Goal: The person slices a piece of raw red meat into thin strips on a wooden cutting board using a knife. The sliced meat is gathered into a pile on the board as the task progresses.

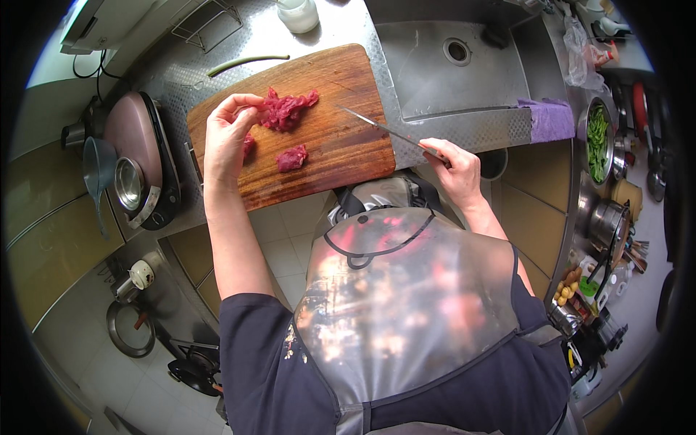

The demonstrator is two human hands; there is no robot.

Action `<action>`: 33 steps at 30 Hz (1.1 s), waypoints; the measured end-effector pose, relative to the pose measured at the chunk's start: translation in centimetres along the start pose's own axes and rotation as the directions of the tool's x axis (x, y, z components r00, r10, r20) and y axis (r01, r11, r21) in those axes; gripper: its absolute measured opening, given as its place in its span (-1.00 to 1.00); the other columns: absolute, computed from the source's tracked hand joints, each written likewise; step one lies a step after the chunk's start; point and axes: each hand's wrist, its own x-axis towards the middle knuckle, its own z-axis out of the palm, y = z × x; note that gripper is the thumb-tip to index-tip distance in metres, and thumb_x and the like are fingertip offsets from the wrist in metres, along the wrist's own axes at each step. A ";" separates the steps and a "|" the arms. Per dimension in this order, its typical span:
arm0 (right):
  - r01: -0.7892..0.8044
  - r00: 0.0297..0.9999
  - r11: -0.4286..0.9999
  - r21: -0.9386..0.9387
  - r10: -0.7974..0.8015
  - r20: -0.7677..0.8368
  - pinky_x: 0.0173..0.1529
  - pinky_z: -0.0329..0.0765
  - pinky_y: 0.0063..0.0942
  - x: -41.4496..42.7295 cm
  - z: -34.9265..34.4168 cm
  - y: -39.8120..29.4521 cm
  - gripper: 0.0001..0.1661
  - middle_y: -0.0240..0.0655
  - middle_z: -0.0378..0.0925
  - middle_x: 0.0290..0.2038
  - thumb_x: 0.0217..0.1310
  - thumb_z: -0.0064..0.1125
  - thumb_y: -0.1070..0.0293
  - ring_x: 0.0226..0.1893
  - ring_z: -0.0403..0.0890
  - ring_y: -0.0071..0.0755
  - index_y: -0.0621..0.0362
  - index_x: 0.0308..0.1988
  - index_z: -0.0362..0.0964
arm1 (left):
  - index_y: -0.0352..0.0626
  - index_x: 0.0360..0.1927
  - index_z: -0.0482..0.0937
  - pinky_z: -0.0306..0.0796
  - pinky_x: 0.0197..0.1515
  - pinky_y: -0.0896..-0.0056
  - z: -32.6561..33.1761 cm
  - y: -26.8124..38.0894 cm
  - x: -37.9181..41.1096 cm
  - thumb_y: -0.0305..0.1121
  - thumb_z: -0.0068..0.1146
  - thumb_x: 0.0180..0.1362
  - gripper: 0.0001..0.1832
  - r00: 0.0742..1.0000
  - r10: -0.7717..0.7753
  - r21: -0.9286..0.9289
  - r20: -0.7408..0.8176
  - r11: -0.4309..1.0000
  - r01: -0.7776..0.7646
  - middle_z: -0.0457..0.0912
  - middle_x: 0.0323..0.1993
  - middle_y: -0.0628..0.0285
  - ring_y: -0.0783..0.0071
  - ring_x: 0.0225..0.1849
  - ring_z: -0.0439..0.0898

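A wooden cutting board (337, 147) lies on the metal counter, its near edge towards me. My left hand (235, 128) is over the board's left part, fingertips pinched at the left edge of a pile of sliced red raw meat (288, 110); whether a piece is between them is hard to tell. A small chunk of raw meat (292, 158) lies nearer to me, and another piece (248, 144) is partly hidden behind my left hand. My right hand (454, 166) grips a kitchen knife (380, 126) by its handle at the board's right side, the blade pointing up and left over the board.
A green stalk (244, 64) lies behind the board, near a white jar (299, 15) and a wire rack (206, 24). The sink (457, 92) is at the right, with a purple cloth (552, 120) on its edge. A pink-lidded appliance (133, 141) stands left; a bowl of greens (598, 144) stands far right.
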 end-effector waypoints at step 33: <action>0.508 0.777 0.839 -0.193 -0.350 0.524 -0.42 0.56 -0.24 5.7 6.5 -7.0 -0.63 -0.23 0.49 -0.47 0.16 0.23 0.38 -0.50 0.61 -0.12 -0.03 0.01 0.55 | -0.27 0.01 0.64 0.47 0.12 0.09 5.4 -17.1 -10.4 -0.51 0.35 0.06 -0.61 0.663 0.738 0.941 -0.128 0.301 -0.154 0.56 0.07 0.06 0.03 0.11 0.54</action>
